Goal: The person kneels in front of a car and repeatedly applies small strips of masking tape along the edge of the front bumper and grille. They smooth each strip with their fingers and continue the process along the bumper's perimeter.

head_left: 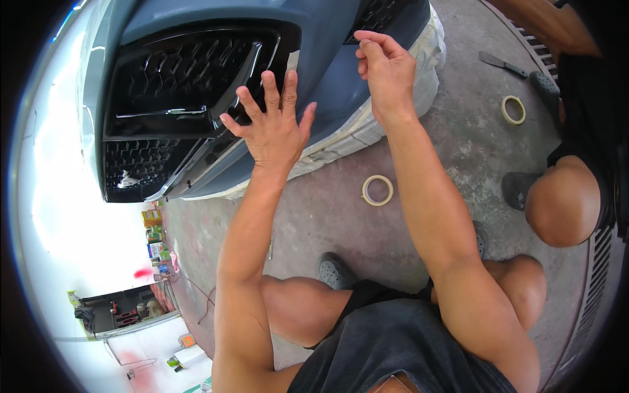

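A car's blue-grey bumper (334, 85) with a glossy black grille (190, 65) is in front of me at the upper left. My left hand (274, 128) is held up at the grille's edge, its fingers spread. A short pale strip of tape (293, 61) sticks to the bumper there, right at the fingertips. To the right, my right hand (391, 75) is raised beside the bumper with thumb and index finger pinched together. Whatever may lie between them is too small to make out.
One roll of masking tape (377, 190) lies on the concrete floor below the bumper, another roll (513, 110) farther right. Near that is a putty knife (503, 65). A co-worker's knee (562, 202) is at the right. Cans and boxes (154, 236) line the left wall.
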Demonstrator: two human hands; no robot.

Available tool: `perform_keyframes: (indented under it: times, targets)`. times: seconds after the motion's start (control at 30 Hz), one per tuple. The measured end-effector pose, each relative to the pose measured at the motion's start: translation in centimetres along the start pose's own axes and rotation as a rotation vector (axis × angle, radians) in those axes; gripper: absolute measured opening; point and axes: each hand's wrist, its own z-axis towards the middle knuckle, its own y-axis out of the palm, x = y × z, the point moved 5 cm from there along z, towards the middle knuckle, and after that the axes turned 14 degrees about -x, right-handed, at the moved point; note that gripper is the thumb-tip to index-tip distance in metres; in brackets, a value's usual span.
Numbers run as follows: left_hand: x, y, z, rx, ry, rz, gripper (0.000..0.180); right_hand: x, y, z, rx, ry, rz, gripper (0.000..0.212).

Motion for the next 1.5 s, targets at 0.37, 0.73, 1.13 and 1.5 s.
perform_keyframes:
  times: [0.37, 0.73, 1.13, 1.5]
  targets:
    - [-2.3, -1.6, -5.3, 0.237, 0.098, -0.259, 0.089, 3.2, 7.0, -5.7, -0.041, -0.659, -1.282, 0.076]
    - [-5.2, -1.0, -14.4, 0.286, 0.168, -0.546, 0.100, 5.6, 8.7, -6.1, -0.105, -0.623, -1.350, 0.080]
    - [-4.7, 1.7, -17.7, 0.181, 0.159, -0.703, 0.092, 8.0, 5.9, -6.4, 0.023, -0.574, -1.194, 0.082]
    - [-3.6, 1.5, -18.5, 0.100, 0.298, -0.783, 0.087, 9.9, 10.9, -8.1, -0.157, -0.507, -1.369, 0.080]
